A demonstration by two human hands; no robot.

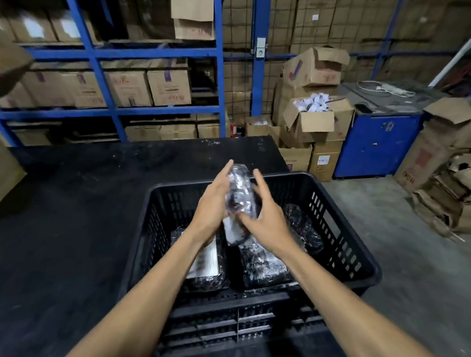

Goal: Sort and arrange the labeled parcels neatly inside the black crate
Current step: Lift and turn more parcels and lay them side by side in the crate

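Black crate sat on the dark surface, at that surface's right edge, with grey floor to the crate's right. Both hands were raised above the crate's middle, pressing one parcel between them. The left hand lay flat along the parcel's left side, fingers straight and pointing away from the camera. The right hand cupped the parcel's right side, fingers spread and slightly curled, thumb across the lower front. The parcel was wrapped in shiny clear-and-black film and stood roughly on end, its top tipped a little away from the camera; a white patch showed near its lower end, text unreadable.

Inside the crate, three more wrapped parcels lay on the bottom. One parcel with a white label lay at the crate's near-left, partly under the left forearm. A second wrapped parcel lay just beside it toward the crate's middle. A third, darker parcel lay against the crate's right wall, farther back. Contact between the first two could not be confirmed because of glare.

Beyond the crate stood blue shelving holding cardboard boxes. Behind and to the right of the crate stood a blue cabinet and stacked open cartons.
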